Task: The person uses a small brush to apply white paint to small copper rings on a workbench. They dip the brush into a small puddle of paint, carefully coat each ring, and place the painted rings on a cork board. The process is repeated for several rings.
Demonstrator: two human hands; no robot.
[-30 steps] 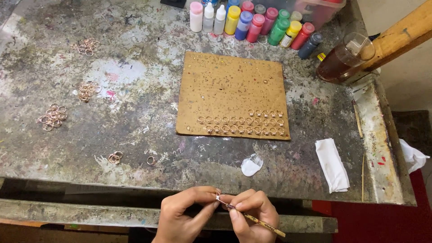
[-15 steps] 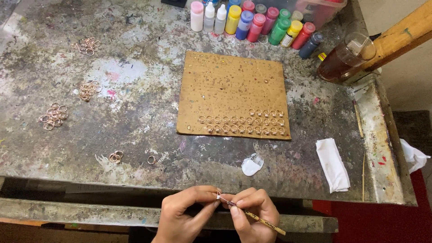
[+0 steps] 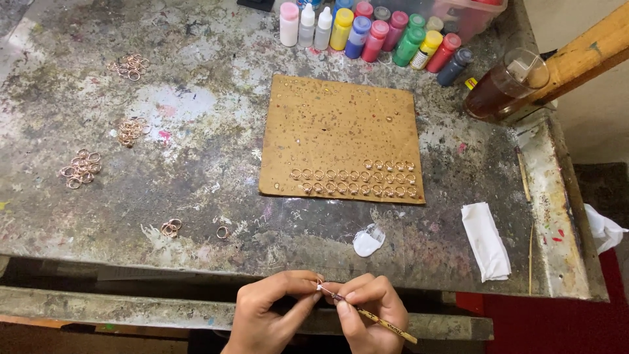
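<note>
A: Start at the left of the frame. What lies on the worn, paint-stained table (image 3: 196,137)?

B: Small heaps of copper-coloured rings: one heap (image 3: 130,65) at the upper left, another (image 3: 131,131) below it, a third (image 3: 80,168) further left, and a few loose rings (image 3: 171,227) near the front edge.

A: And the hands?

B: Both are at the bottom centre, just in front of the table's edge. The left hand (image 3: 265,314) has thumb and forefinger pinched on a tiny ring (image 3: 319,285); the other fingers curl under. The right hand (image 3: 370,314) is touching it fingertip to fingertip and grips a thin brush-like stick (image 3: 373,316) as one holds a pen, its tip resting at the ring.

A: What is above them?

B: A white blob on a small clear scrap (image 3: 368,241) near the front edge, then a brown cardboard sheet (image 3: 341,118) in the middle of the table, with rows of rings (image 3: 357,180) set along its lower part.

A: Further right?

B: Along the top centre stands a row of small coloured bottles (image 3: 367,33). At the upper right is a glass of dark liquid (image 3: 501,85) beside a wooden beam (image 3: 583,56). A folded white cloth (image 3: 486,240) lies at the lower right.
</note>
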